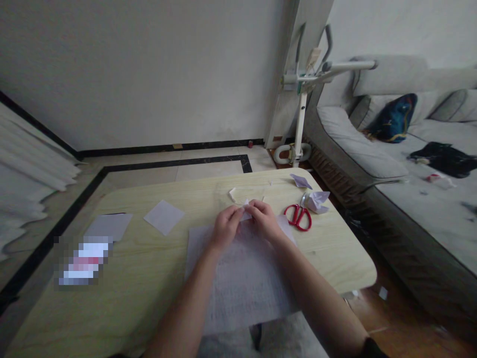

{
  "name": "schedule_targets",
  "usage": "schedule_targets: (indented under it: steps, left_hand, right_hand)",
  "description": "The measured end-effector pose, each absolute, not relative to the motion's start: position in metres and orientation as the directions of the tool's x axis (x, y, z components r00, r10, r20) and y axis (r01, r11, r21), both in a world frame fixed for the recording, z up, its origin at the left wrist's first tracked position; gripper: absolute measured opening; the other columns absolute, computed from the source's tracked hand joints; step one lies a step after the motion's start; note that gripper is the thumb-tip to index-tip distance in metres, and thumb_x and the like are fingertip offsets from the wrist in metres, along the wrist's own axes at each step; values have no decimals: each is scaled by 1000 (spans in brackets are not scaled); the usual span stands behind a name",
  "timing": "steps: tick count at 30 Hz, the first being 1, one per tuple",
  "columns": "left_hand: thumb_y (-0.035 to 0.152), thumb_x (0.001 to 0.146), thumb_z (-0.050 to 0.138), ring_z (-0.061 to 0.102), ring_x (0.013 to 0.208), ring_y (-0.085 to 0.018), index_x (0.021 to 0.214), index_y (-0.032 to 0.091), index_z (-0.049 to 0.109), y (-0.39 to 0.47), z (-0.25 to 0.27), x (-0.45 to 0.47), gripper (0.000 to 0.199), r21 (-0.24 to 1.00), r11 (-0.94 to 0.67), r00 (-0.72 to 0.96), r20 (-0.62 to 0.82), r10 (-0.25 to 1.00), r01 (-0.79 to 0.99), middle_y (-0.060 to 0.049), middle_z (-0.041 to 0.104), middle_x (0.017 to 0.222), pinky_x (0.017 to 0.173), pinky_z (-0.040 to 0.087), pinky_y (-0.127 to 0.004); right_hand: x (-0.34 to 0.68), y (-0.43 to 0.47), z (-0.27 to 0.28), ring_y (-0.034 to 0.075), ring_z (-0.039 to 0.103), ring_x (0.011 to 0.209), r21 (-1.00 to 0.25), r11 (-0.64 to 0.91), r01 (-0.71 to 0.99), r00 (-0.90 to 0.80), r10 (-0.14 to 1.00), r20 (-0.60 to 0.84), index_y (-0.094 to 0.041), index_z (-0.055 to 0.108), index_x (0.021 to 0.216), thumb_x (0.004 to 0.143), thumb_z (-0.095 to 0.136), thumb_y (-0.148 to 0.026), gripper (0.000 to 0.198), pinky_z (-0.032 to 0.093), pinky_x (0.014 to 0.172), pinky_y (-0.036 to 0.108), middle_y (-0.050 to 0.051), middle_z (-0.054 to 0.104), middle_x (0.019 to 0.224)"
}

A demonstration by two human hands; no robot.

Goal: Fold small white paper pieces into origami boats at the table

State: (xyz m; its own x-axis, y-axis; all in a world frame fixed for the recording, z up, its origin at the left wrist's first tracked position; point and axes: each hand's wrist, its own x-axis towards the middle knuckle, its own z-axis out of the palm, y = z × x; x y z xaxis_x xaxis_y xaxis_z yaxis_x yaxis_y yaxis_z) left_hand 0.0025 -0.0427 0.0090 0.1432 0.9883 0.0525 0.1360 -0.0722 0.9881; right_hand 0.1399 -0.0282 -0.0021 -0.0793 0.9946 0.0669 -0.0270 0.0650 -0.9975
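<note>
My left hand (227, 223) and my right hand (263, 217) meet over the table, fingertips pinching a small folded piece of white paper (246, 214) between them. Much of that piece is hidden by the fingers. Beneath my hands and forearms lies a large sheet of paper (249, 283) with faint print, reaching the table's near edge. Just beyond my fingers is a small white paper scrap (232, 194). To the right of my right hand rest red-handled scissors (298, 216), their blades pointing toward a folded white paper shape (317, 202).
The pale wooden table (149, 278) has rounded corners. On its left are a square of paper (164, 217), a stack of paper (108, 226) and a blurred-out bright rectangle (84, 263). A folded paper (300, 181) lies far right. Beyond stand exercise equipment (300, 119) and a grey sofa (421, 199).
</note>
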Motion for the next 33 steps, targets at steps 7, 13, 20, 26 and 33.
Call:
schedule_targets:
  steps: [7,13,20,26,33]
  left_hand:
    - [41,84,51,43,45,-11,60,20,49,-41,5,3,32,991,-76,68,70,995,105,6,42,47,46,34,-23]
    - [35,82,49,43,44,-11,54,21,45,-43,7,1,32,989,-77,113,63,992,125,5,43,44,47,34,-24]
    - [36,80,49,40,42,-11,51,21,44,-44,10,1,33,989,-67,157,46,987,129,4,44,43,46,33,-25]
    - [38,81,49,41,41,-11,53,21,45,-43,9,1,32,990,-61,123,45,991,130,4,44,42,45,32,-24]
    - [39,81,50,42,43,-10,54,21,44,-44,8,2,33,984,-77,113,59,992,161,5,44,44,47,34,-24]
  right_hand:
    - [140,-29,-5,11,37,53,-997,42,-57,-107,993,48,-20,49,60,79,61,-45,33,28,51,25,-4,43,55]
    - [140,-28,-3,12,38,52,-996,35,-86,-51,998,40,-20,52,63,77,61,-42,27,28,50,26,-5,43,54]
    - [139,-27,0,11,37,49,-986,-14,-166,21,1000,-17,-21,55,69,73,63,-36,18,27,48,25,-5,44,52]
    - [140,-25,-4,10,37,47,-964,-42,-262,4,999,-45,-20,55,67,71,68,-38,23,26,47,25,-6,46,51]
    - [141,-25,-7,9,34,46,-947,-39,-319,-19,999,-35,-19,56,67,72,71,-39,25,23,47,25,-7,43,50]
